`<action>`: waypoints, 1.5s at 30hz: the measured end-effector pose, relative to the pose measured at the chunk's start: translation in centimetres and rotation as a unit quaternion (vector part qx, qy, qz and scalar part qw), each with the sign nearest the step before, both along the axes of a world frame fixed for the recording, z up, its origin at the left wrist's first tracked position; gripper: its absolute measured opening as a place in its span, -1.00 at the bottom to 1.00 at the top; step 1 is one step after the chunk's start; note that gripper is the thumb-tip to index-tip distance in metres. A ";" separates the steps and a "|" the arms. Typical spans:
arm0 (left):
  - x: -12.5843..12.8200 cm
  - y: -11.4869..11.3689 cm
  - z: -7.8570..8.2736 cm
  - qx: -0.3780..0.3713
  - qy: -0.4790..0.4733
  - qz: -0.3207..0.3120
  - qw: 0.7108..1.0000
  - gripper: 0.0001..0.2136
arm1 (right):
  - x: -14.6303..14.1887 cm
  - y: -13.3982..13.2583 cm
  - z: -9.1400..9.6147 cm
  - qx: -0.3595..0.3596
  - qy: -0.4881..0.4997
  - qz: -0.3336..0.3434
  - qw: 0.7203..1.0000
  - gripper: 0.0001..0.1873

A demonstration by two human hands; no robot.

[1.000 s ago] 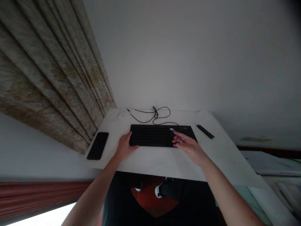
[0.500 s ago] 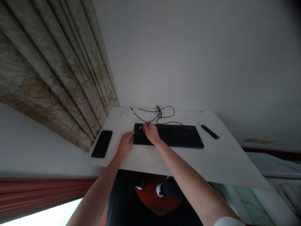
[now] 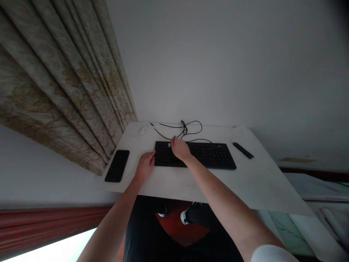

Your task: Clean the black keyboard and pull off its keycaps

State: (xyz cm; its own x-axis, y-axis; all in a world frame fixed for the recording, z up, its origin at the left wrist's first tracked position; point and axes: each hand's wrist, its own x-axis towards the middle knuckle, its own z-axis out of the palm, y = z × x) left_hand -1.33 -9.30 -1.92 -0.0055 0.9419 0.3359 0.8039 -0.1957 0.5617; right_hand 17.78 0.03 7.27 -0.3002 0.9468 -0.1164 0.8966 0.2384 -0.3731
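A black keyboard (image 3: pixel 204 154) lies across the middle of a white table (image 3: pixel 191 182). My left hand (image 3: pixel 145 165) rests flat on the table, fingers against the keyboard's left end. My right hand (image 3: pixel 180 148) is over the keyboard's left part, near its back edge, fingers closed round a small thin tool whose pale tip (image 3: pixel 169 145) touches the keys. The tool itself is mostly hidden by my fingers. The keyboard's black cable (image 3: pixel 182 130) lies tangled behind it.
A black phone (image 3: pixel 117 165) lies at the table's left edge. A slim black stick (image 3: pixel 243 150) lies to the right of the keyboard. Patterned curtains (image 3: pixel 62 87) hang on the left, a plain wall behind. My legs and shoes (image 3: pixel 185 217) show under the table.
My right hand crossed from the keyboard's right end to its left part with the small tool, then shifted slightly right along the back row. My left hand stayed at the keyboard's left end.
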 end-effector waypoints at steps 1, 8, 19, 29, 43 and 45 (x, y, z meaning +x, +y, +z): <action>0.0 0.0 0.0 0.000 0.001 0.000 1.000 -0.63 | 0.4 0.1 0.2 0.000 0.006 0.002 1.000 -0.62; 0.1 0.0 0.1 0.004 0.010 0.001 1.000 -0.63 | -3.0 -0.2 0.9 0.005 0.092 0.067 0.993 -0.64; 0.1 0.0 0.4 -0.005 0.007 0.003 1.000 -0.62 | 0.2 -0.4 1.6 0.026 -0.023 0.005 0.999 -0.65; -0.1 0.0 0.4 -0.004 0.013 0.001 1.000 -0.62 | -2.5 -0.9 1.1 0.000 0.030 0.041 0.999 -0.62; 0.1 0.0 0.2 0.003 0.031 0.005 1.000 -0.61 | -0.9 -0.5 1.3 0.018 0.073 0.043 0.996 -0.60; 0.0 -0.1 0.4 -0.001 0.033 -0.002 0.999 -0.61 | -2.3 -0.7 1.1 0.003 0.067 0.046 0.997 -0.61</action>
